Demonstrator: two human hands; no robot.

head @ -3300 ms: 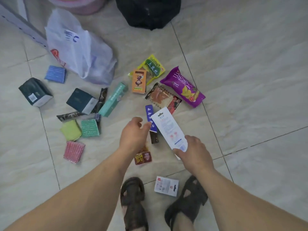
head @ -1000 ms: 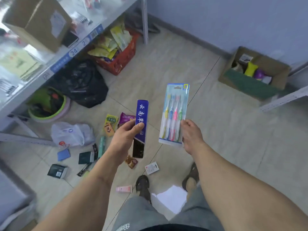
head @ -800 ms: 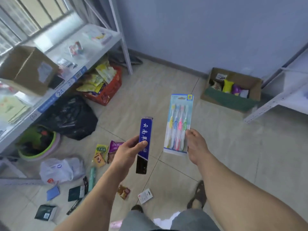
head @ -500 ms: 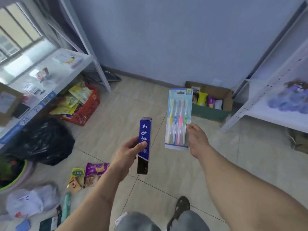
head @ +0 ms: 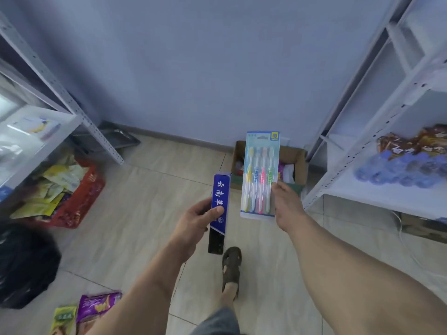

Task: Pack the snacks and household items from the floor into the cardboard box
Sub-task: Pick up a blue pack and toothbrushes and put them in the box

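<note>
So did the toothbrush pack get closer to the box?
Yes. The toothbrush pack, pinched by the right hand, now overlaps the cardboard box by the wall; earlier it was over the floor pile, far from it.

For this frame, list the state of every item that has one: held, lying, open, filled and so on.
Toothbrush pack: held upright, pinched by the right hand.
Blue box: held upright, gripped by the left hand.
Cardboard box: open on the floor, items inside.
Red basket: on the floor, filled with packets.
Purple snack bag: lying on the floor.
Black bag: slumped on the floor.
</note>
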